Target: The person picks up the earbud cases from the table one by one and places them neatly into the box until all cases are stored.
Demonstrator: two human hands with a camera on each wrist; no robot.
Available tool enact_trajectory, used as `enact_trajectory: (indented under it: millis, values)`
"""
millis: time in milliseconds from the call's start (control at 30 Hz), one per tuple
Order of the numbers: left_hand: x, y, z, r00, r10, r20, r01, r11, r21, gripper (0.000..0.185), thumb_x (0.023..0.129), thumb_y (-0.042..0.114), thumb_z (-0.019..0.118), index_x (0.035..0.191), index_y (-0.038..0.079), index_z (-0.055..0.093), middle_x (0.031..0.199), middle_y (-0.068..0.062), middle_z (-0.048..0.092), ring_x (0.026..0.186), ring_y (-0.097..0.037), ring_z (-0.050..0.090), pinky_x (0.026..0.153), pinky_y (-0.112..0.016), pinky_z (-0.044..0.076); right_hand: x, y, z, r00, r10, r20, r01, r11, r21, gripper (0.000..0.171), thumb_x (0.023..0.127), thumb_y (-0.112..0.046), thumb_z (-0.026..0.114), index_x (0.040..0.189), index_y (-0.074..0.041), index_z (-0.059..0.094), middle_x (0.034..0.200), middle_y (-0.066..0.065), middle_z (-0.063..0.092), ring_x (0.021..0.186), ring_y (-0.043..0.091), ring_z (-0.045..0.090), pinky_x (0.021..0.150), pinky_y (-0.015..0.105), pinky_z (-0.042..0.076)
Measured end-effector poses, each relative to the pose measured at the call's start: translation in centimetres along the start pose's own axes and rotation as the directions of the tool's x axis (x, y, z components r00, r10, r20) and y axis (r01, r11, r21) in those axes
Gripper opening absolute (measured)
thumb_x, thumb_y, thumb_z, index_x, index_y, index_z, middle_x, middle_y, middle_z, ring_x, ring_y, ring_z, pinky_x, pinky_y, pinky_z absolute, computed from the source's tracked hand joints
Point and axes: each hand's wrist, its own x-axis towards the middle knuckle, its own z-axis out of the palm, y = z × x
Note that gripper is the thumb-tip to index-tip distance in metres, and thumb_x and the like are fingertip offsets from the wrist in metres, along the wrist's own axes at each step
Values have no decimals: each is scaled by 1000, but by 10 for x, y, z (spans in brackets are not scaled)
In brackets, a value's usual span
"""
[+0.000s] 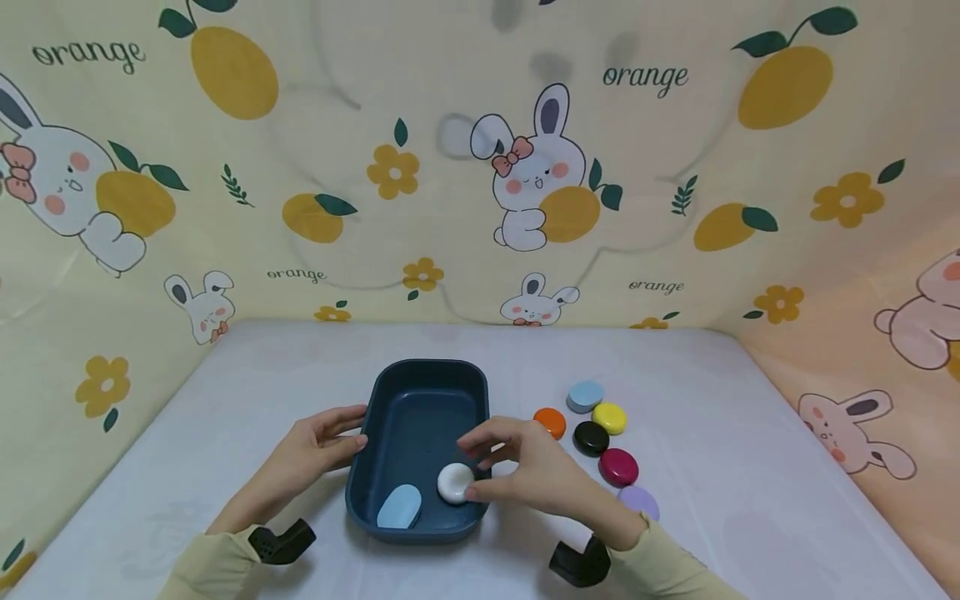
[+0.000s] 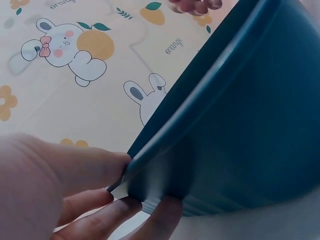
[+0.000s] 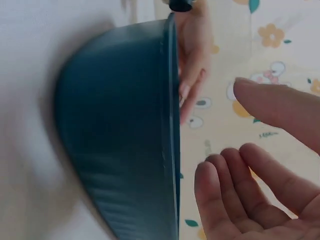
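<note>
A dark blue rectangular tray (image 1: pixel 427 379) with rounded corners stands on the table. My left hand (image 1: pixel 318 446) grips its left side, the thumb at the rim and the fingers against the outer wall, as the left wrist view shows. Inside the tray, a glossy white disc (image 1: pixel 454 483) lies near the right wall, and a pale blue rounded piece (image 1: pixel 400 507) leans at the front left. Over the right rim hovers my right hand (image 1: pixel 525 471), its thumb overlapping the white disc in the head view. A gap with nothing in it shows between this hand's thumb and fingers (image 3: pixel 230 175).
Right of the tray lie several glossy rounded pieces: orange (image 1: pixel 550 422), light blue (image 1: pixel 585 397), yellow (image 1: pixel 609 418), black (image 1: pixel 591 438), crimson (image 1: pixel 618 467) and lavender (image 1: pixel 639 502). A white cloth covers the table (image 1: pixel 712 467). A printed curtain (image 1: pixel 450 200) hangs behind and at the sides.
</note>
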Motion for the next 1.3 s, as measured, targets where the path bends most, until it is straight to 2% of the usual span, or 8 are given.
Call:
enact_trajectory:
  millis: [167, 467, 533, 733, 833, 1067, 1133, 1300]
  values:
    - [2, 1, -2, 1000, 24, 12, -24, 1000, 13, 58, 95, 22, 68, 145, 6, 45, 145, -19, 47, 117, -33, 59, 89, -41, 55, -11, 0, -24, 994, 7, -109, -15, 998, -67, 38, 77, -18, 87, 111, -15, 71, 109, -3, 67, 103, 27, 62, 88, 32, 56]
    - [7, 3, -3, 999, 43, 30, -43, 999, 18, 58, 96, 22, 67, 146, 5, 43, 147, -18, 45, 119, -32, 58, 90, -40, 55, -53, 12, -88, 951, 74, -301, -128, 978, -165, 43, 76, -23, 87, 114, -13, 69, 116, 3, 65, 99, 28, 65, 80, 30, 58]
    - [7, 3, -3, 999, 42, 28, -43, 999, 11, 58, 95, 21, 68, 145, 5, 44, 146, -18, 45, 118, -32, 58, 90, -40, 55, -63, 19, -98, 944, 93, -316, -157, 971, -180, 45, 77, -25, 86, 115, -12, 67, 117, 4, 65, 103, 30, 64, 87, 29, 56]
    - [5, -1, -2, 999, 32, 38, -31, 999, -18, 60, 94, 23, 69, 145, 4, 43, 146, -19, 45, 120, -32, 57, 90, -40, 55, -97, 38, -108, 927, 250, -278, -296, 946, -135, 51, 80, -24, 84, 121, -3, 63, 121, 13, 64, 107, 35, 60, 83, 26, 56]
    - [3, -2, -3, 999, 25, 37, -24, 999, -24, 61, 94, 25, 69, 145, 5, 43, 147, -19, 44, 121, -33, 56, 91, -41, 55, -109, 41, -104, 895, 341, -287, -378, 922, -83, 54, 80, -23, 84, 125, -2, 62, 121, 12, 63, 108, 33, 60, 85, 30, 57]
    - [-6, -5, -7, 1000, 7, 25, -7, 1000, -13, 62, 94, 27, 69, 146, 5, 42, 147, -20, 44, 123, -34, 55, 91, -41, 55, -114, 36, -90, 750, 523, -404, -584, 811, -34, 65, 77, -33, 85, 131, -5, 59, 129, 14, 59, 112, 32, 57, 87, 43, 56]
    - [-7, -5, -8, 1000, 13, 24, -13, 1000, -15, 62, 94, 27, 69, 146, 5, 43, 147, -20, 44, 123, -34, 54, 91, -41, 55, -113, 38, -89, 728, 537, -426, -603, 797, -27, 68, 77, -34, 86, 131, -5, 58, 129, 15, 58, 116, 34, 54, 89, 46, 55]
    - [-2, -4, -4, 999, 26, 37, -25, 999, -32, 61, 94, 26, 70, 145, 6, 44, 147, -19, 44, 122, -33, 55, 91, -41, 54, -117, 44, -89, 704, 543, -458, -624, 780, -34, 69, 75, -37, 86, 130, -6, 59, 128, 16, 59, 115, 33, 54, 90, 46, 55]
